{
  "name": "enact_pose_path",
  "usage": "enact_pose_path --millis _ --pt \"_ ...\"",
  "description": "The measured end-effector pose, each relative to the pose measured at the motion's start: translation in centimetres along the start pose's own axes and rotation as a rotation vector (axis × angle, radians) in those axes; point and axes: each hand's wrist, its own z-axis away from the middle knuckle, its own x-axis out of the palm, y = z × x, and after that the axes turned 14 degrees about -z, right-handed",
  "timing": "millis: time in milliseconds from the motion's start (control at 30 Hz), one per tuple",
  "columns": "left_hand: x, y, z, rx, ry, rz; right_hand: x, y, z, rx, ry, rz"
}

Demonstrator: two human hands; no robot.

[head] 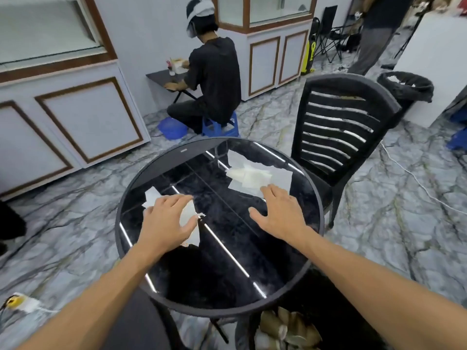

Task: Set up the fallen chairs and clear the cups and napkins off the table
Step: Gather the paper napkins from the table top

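Note:
A round black glass table (177, 303) stands in front of me. My left hand (166, 218) lies flat on a white napkin (188, 213) at the table's left side, fingers spread over it. A loose pile of white napkins (249, 176) lies at the far right of the tabletop. My right hand (278, 213) hovers open just in front of that pile, fingertips at its near edge. A black slatted chair (338, 127) stands upright at the table's right. I see no cups on the table.
A black-lined bin (405, 88) stands behind the chair at the right. A person in black sits on a blue stool (219, 126) beyond the table. White cabinets (75, 117) line the left. A white cable (417, 183) runs over the marble floor.

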Motion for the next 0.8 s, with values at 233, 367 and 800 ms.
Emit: enact_pose_path --millis 233,367,800 --pt "3.3 -1.9 -2.1 -0.071 -0.050 -0.003 3.1 -0.8 -3.7 -0.003 0.065 0.071" --pt "5.5 -1.7 -2.3 -0.136 -0.118 0.021 3.7 0.0 -6.0 0.085 0.101 0.112" --pt "9.1 -1.5 -5.8 -0.071 -0.134 0.039 6.6 2.7 -11.9 0.296 -0.109 0.080"
